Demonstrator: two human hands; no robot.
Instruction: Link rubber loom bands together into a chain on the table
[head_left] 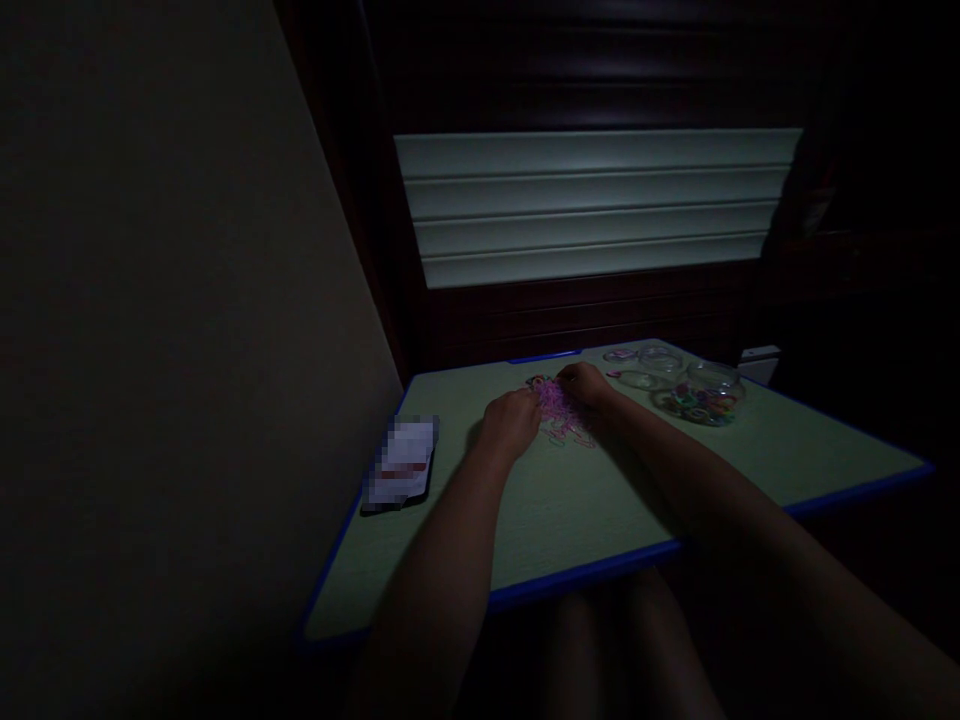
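A loose heap of small pink and purple loops [559,402], resembling rubber bands, lies near the far middle of the table. At its left edge is my left hand [512,422], fingers curled in against the heap. My right hand [583,384] reaches to the heap's far right side with its fingers bent down and pressed together. Whatever either hand pinches is hidden by the fingers and the dim light. A few multicoloured pieces [538,381] show at the heap's far edge, between the hands.
Right of my hands, a clear round jar [714,378] holds colourful bands. Beyond it are a clear container [660,358] and a small clear packet [619,355]. A pixelated flat object [401,463] lies left. The pale tabletop [592,530] has a blue edge; a wall [225,350] stands close left.
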